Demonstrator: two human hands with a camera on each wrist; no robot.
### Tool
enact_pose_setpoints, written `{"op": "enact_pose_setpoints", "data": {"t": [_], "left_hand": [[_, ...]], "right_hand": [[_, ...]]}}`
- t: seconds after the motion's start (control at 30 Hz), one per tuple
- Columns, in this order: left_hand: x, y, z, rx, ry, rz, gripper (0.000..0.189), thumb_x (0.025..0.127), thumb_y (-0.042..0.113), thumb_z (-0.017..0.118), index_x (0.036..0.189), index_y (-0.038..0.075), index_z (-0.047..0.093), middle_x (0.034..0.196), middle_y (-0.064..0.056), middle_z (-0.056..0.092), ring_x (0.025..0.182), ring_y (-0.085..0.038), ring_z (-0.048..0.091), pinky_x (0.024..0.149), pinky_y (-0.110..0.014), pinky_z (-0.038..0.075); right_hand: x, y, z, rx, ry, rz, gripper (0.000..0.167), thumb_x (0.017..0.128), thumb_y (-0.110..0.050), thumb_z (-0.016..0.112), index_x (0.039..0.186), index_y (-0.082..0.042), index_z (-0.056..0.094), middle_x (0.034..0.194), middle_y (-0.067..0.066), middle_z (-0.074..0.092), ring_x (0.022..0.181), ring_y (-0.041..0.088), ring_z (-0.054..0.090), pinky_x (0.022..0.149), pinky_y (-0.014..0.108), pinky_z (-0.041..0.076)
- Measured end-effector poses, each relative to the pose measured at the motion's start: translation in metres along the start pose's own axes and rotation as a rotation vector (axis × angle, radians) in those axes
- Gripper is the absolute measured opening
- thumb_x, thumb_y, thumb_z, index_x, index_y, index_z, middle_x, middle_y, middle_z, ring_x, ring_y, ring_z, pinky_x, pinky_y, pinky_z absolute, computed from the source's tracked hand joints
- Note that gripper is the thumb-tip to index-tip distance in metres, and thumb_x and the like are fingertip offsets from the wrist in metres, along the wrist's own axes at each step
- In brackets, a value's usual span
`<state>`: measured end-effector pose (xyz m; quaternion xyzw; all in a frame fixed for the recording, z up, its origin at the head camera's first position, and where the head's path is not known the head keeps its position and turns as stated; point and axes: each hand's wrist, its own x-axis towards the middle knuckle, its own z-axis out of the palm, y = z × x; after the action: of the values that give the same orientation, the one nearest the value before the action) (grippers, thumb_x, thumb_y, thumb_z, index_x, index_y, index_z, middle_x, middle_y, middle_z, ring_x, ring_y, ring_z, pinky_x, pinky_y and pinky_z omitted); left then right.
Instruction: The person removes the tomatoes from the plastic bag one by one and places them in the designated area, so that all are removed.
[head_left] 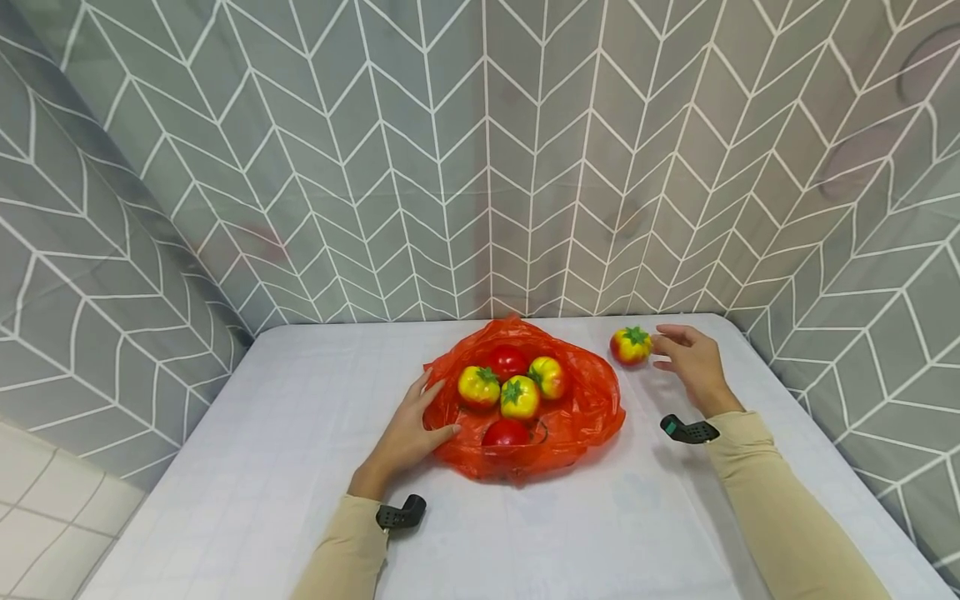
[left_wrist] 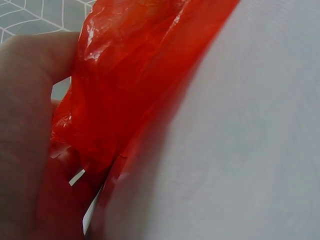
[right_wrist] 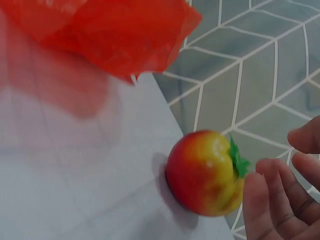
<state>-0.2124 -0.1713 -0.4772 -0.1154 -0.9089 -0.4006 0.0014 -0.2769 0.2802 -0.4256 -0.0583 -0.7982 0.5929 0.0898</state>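
Red bag (head_left: pixel 585 442): It sits open in the middle of the frame, on the white tabletop (head_left: pixel 247 467).
In the bag: Two shiny red fruits, one at the top (head_left: pixel 507 361) and one at the bottom (head_left: pixel 504 432). Three yellow fruits with green leafy tops lie between them: one on the left (head_left: pixel 474 387), one in the middle (head_left: pixel 519 400) and one on the right (head_left: pixel 549 379).
Left hand (head_left: pixel 408 425): It is at the bag's left side. The fingers and thumb are spread wide and touch the thin plastic.
Loose fruit (head_left: pixel 631 346): It is red and yellow with a green top. It sits right of the bag, near the back edge.
Right hand (head_left: pixel 690 362): It is just to the right of the loose fruit, a bit bent, with a gap between thumb and fingers. It holds nothing. I cannot tell if a fingertip touches the fruit.
Wrists: Each has a small black camera, on the left (head_left: pixel 401 512) and on the right (head_left: pixel 688 429).
Sleeves (head_left: pixel 787 500): Tan.
Cloth behind (head_left: pixel 465 167): Gray with white zigzag lines.
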Motion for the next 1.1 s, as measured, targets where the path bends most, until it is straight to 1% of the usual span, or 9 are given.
{"op": "enact_pose_setpoints", "data": {"t": [0.07,0.2,0.4,0.47,0.6,0.8,0.9,1.0,1.1], "left_hand": [[0.0,-0.001,0.0,-0.003,0.0,-0.007,0.083,0.083,0.038,0.078,0.154,0.017,0.041,0.165,-0.003,0.019,0.149,-0.033,0.023,0.11,-0.065,0.031],[0.0,-0.001,0.0,-0.005,0.004,-0.002,0.083,0.083,0.038,0.078,0.155,0.017,0.041,0.165,-0.002,0.019,0.149,-0.033,0.023,0.11,-0.065,0.03],[0.001,0.0,0.0,-0.003,0.0,0.008,0.082,0.085,0.038,0.077,0.155,0.016,0.04,0.166,-0.002,0.018,0.149,-0.032,0.022,0.112,-0.065,0.028],[0.001,-0.001,0.0,-0.002,-0.003,0.012,0.082,0.085,0.038,0.077,0.155,0.016,0.04,0.166,-0.002,0.018,0.15,-0.032,0.021,0.112,-0.065,0.028],[0.001,0.0,0.0,0.001,-0.007,0.015,0.082,0.085,0.037,0.076,0.155,0.015,0.04,0.166,-0.002,0.017,0.15,-0.032,0.02,0.113,-0.065,0.026],[0.001,-0.001,0.0,0.003,-0.004,0.019,0.081,0.086,0.035,0.076,0.155,0.015,0.04,0.166,-0.001,0.017,0.15,-0.031,0.02,0.114,-0.063,0.025],[0.002,-0.002,0.0,0.005,-0.003,0.025,0.081,0.086,0.035,0.076,0.155,0.014,0.039,0.166,-0.001,0.016,0.15,-0.031,0.02,0.115,-0.062,0.025],[0.002,-0.003,0.0,0.012,-0.002,0.033,0.081,0.086,0.035,0.076,0.155,0.014,0.039,0.166,-0.001,0.016,0.15,-0.031,0.019,0.115,-0.062,0.024],[0.003,-0.003,0.0,0.016,0.001,0.04,0.081,0.086,0.035,0.076,0.155,0.013,0.039,0.166,-0.001,0.016,0.15,-0.031,0.019,0.115,-0.062,0.024]], "right_hand": [[-0.001,-0.003,0.002,0.02,-0.017,-0.014,0.05,0.101,-0.027,0.059,0.138,0.006,0.051,0.118,0.015,0.061,0.089,0.007,0.067,0.076,0.025,0.059],[-0.002,-0.009,0.006,0.038,-0.068,-0.037,0.049,0.101,-0.023,0.062,0.137,0.008,0.052,0.115,0.015,0.063,0.094,0.017,0.068,0.079,0.03,0.059],[-0.002,-0.014,0.01,0.015,-0.107,-0.036,0.05,0.1,-0.025,0.063,0.136,0.007,0.053,0.112,0.008,0.063,0.091,0.014,0.067,0.08,0.03,0.059],[-0.003,-0.016,0.012,0.015,-0.122,-0.041,0.051,0.1,-0.026,0.063,0.137,0.008,0.052,0.115,0.012,0.062,0.092,0.014,0.067,0.08,0.03,0.059],[-0.004,-0.021,0.014,0.023,-0.163,-0.057,0.053,0.101,-0.027,0.062,0.138,0.008,0.051,0.126,0.024,0.058,0.096,0.018,0.068,0.085,0.035,0.058],[-0.006,-0.03,0.02,0.056,-0.22,-0.066,0.051,0.1,-0.025,0.062,0.136,0.009,0.051,0.127,0.027,0.058,0.1,0.022,0.068,0.089,0.04,0.057],[-0.007,-0.035,0.022,0.077,-0.252,-0.063,0.05,0.1,-0.025,0.063,0.136,0.008,0.052,0.123,0.024,0.062,0.102,0.023,0.068,0.09,0.04,0.056],[-0.009,-0.04,0.025,0.077,-0.286,-0.056,0.052,0.1,-0.027,0.064,0.138,0.006,0.051,0.116,0.014,0.067,0.103,0.023,0.069,0.09,0.04,0.056],[-0.01,-0.045,0.029,0.074,-0.305,-0.041,0.053,0.099,-0.028,0.065,0.138,0.005,0.051,0.119,0.017,0.066,0.101,0.021,0.07,0.092,0.043,0.055]]}}
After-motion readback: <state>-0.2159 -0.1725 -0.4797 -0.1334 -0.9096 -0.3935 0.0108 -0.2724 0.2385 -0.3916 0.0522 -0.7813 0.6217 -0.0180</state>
